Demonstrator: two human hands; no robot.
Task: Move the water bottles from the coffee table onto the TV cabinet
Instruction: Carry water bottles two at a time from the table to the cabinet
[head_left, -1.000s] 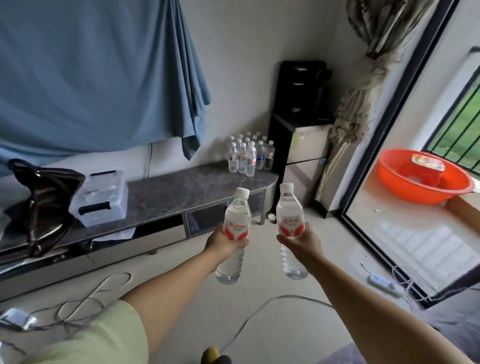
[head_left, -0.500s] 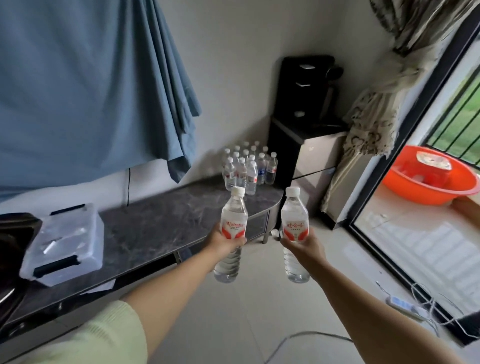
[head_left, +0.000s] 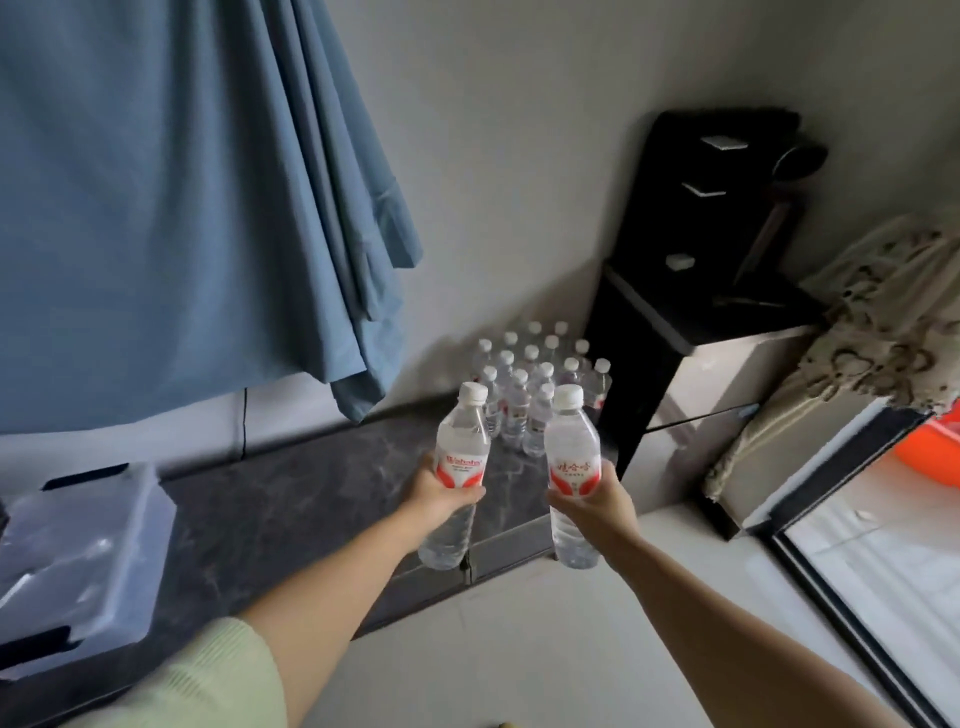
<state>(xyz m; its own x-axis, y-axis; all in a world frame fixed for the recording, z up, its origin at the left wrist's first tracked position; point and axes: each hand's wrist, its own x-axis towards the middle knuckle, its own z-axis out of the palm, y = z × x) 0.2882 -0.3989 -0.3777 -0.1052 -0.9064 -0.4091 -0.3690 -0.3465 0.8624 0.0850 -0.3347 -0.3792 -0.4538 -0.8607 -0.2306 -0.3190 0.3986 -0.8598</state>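
Right now the left hand (head_left: 441, 491) is wrapped tight around the middle of one water bottle (head_left: 460, 467). It holds the bottle almost upright, tipped a little, with its white cap on top. The right hand (head_left: 597, 501) grips a second water bottle (head_left: 571, 467) the same way, around its red and white label. The two bottles are side by side, near each other but not touching. Both are up in the air, over the front edge of the TV cabinet (head_left: 291, 509).

The cabinet has a dark marble-look top. At its far right end, by the wall, stands a bunch of other bottles (head_left: 535, 384), all upright and close together. The two held bottles are just in front of that bunch.

On the left end of the cabinet sits a clear plastic box (head_left: 78, 561) with black clips. A blue cloth (head_left: 182, 197) hangs on the wall above the cabinet. To the right of the bottles is a black machine (head_left: 727, 218) on a small stand. Further right is a tied-up curtain (head_left: 883, 322), and an orange tub (head_left: 940, 447) peeks in at the edge. A pale green sleeve (head_left: 208, 680) covers the left upper arm.
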